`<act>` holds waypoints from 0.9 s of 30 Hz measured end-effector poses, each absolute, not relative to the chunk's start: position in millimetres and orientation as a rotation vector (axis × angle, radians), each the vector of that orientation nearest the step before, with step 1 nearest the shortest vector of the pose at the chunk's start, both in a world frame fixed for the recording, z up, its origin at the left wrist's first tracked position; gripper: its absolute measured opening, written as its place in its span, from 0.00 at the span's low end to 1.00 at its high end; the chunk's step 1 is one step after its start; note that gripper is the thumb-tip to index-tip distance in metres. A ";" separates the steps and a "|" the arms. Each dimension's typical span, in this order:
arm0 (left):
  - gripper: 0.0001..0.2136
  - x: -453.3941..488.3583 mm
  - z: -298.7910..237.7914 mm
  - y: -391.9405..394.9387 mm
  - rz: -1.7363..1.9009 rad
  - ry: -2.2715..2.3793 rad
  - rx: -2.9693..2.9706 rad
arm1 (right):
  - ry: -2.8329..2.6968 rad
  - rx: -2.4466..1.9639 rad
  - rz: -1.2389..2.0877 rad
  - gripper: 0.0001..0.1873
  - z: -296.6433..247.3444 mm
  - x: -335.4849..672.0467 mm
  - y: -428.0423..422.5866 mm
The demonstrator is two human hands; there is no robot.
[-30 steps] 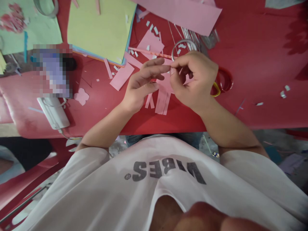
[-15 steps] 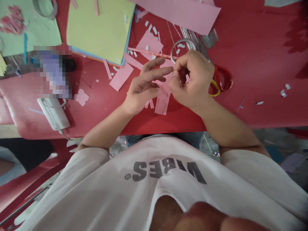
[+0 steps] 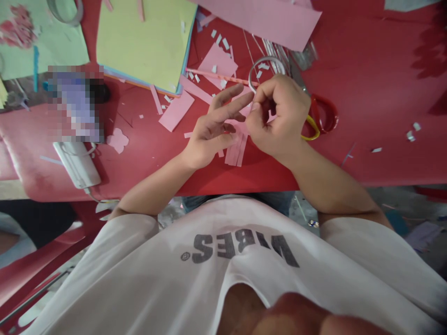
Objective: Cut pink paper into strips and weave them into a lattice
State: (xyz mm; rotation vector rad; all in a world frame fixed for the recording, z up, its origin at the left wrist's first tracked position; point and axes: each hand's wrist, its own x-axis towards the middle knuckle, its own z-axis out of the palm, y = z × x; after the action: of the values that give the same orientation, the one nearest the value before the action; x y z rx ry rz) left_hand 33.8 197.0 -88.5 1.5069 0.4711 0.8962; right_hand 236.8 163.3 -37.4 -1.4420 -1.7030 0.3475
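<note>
My left hand (image 3: pixel 216 128) hovers over the red table with its fingers spread, its index fingertip close to or touching the fingers of my right hand. On my right hand (image 3: pixel 281 114), thumb and index finger are pinched together; whatever is between them is too small or hidden to make out. Beneath both hands lie cut pink paper strips (image 3: pixel 234 152). Just beyond the right hand is a ring-shaped roll of tape (image 3: pixel 252 78), with a pink pencil (image 3: pixel 218 76) to its left. Scissors (image 3: pixel 324 113) with red and yellow handles lie partly behind the right hand.
A stack of coloured paper (image 3: pixel 145 46) with yellow on top lies at the far left. A long pink sheet (image 3: pixel 268 21) is at the back. Further left are a white device with a cable (image 3: pixel 77 165), a pink flower-shaped cutout (image 3: pixel 118 140) and another tape roll (image 3: pixel 79 16).
My left hand has shifted slightly right, bringing its index fingertip closer to the right hand's pinch. My right hand has barely moved and stays pinched.
</note>
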 end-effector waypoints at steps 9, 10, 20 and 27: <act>0.41 38.9 -88.8 194.2 0.874 0.504 1.446 | -1.662 -1.400 0.349 0.05 -48.3 234.3 165.4; 0.42 39.9 -89.8 194.7 0.872 0.497 1.453 | -1.664 -1.363 0.321 0.04 -49.4 234.4 166.0; 0.52 40.7 -87.1 201.0 0.901 0.383 1.253 | -1.930 -1.227 0.322 0.20 -60.6 232.2 162.0; 0.40 32.6 -63.6 199.1 0.751 0.506 1.117 | -1.641 -1.313 0.420 0.11 -45.9 234.4 162.1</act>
State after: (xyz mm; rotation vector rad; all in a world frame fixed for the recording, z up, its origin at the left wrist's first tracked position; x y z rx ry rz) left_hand 32.6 199.1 -63.6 1.1174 0.5055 0.7506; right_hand 234.4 162.1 -45.9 -1.3134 -1.6410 0.4196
